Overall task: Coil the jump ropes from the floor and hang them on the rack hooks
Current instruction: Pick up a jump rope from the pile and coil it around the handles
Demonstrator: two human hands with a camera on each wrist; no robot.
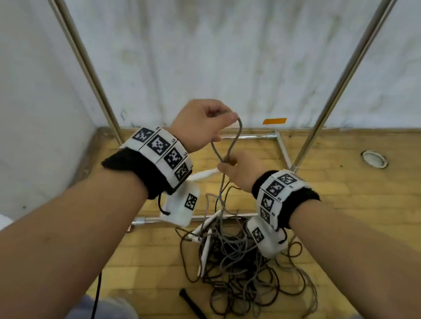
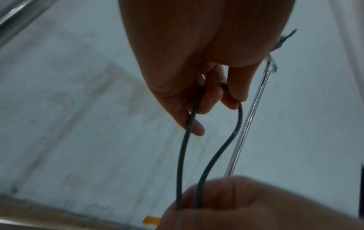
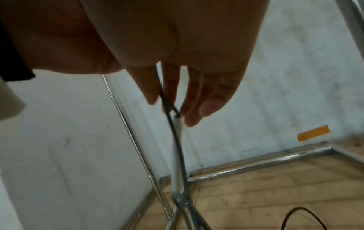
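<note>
Above the tangled jump-rope pile (image 1: 239, 263) on the wooden floor (image 1: 357, 204), the left hand (image 1: 203, 124) pinches a grey rope (image 1: 234, 141) loop's top between curled fingers (image 2: 199, 119); the right hand (image 1: 239, 173), just below, grips both strands and a white handle (image 3: 177, 149).

A grey jump rope (image 1: 233, 141) loops upward (above a tangled rope pile (image 1: 238, 268) on the floor).

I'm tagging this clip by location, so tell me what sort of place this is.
Probably a gym or sports hall storage corner. A tangle of jump ropes lies on a wood-block floor, a bare metal rack frame stands over it, and white sheeting screens the walls.
</note>
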